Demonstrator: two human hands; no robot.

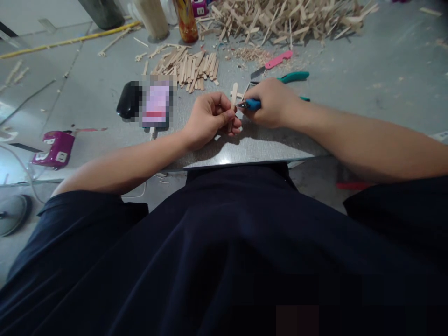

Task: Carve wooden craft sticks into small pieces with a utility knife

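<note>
My left hand (213, 114) pinches an upright wooden craft stick (234, 95) between thumb and fingers, close to the table's front edge. Just to the right, my right hand (271, 102) is wrapped round a blue-handled craft knife (252, 104), whose dark metal tip points at the stick. Whether the tip touches the wood I cannot tell. A short pale piece of stick (239, 95) shows behind the upright one. Green-handled pliers (296, 77) lie behind my right hand, which partly hides them. Beyond them is a pink-handled knife (278, 59).
A pile of craft sticks (196, 70) lies behind my left hand, with wood shavings (254, 55) beside it. Farther back is a big heap of cut sticks (290, 18). To the left are a phone (156, 102), a black case (129, 99) and a purple tape dispenser (58, 148).
</note>
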